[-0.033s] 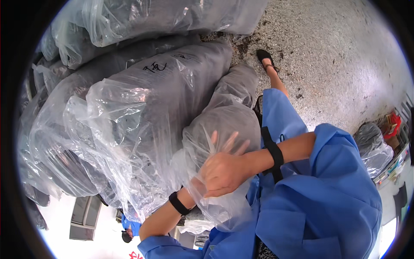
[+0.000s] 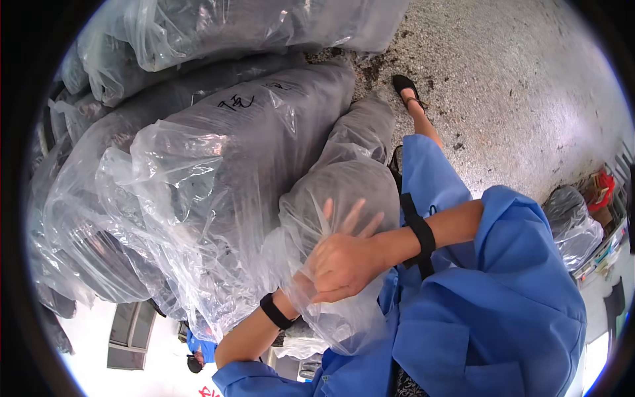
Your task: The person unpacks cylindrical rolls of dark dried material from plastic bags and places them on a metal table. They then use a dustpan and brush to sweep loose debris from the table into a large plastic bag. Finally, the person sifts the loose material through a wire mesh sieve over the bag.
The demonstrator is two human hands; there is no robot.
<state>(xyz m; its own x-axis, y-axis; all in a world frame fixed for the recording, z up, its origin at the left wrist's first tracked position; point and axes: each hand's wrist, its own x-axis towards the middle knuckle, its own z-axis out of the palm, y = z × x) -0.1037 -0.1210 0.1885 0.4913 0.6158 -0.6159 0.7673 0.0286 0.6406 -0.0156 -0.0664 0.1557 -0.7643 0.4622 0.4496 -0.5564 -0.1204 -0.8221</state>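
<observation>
A clear plastic bag (image 2: 347, 178) with dark grey contents stands in front of my body. My left hand (image 2: 352, 215) is inside the bag's loose mouth, its fingers spread and showing blurred through the film. Outside the film, my right hand (image 2: 344, 261) crosses over the left hand and wrist. Its fingers are bent around gathered plastic there; part of its grip is hidden. The loose film hangs below both hands. Each wrist wears a black band.
Larger full plastic bags (image 2: 251, 132) lie against this one on the left, with more bags (image 2: 264, 26) behind. Speckled floor (image 2: 516, 86) stretches to the right, with dark debris near the bags. At the far right sits another bag (image 2: 572, 225). A person in blue (image 2: 200, 347) appears at lower left.
</observation>
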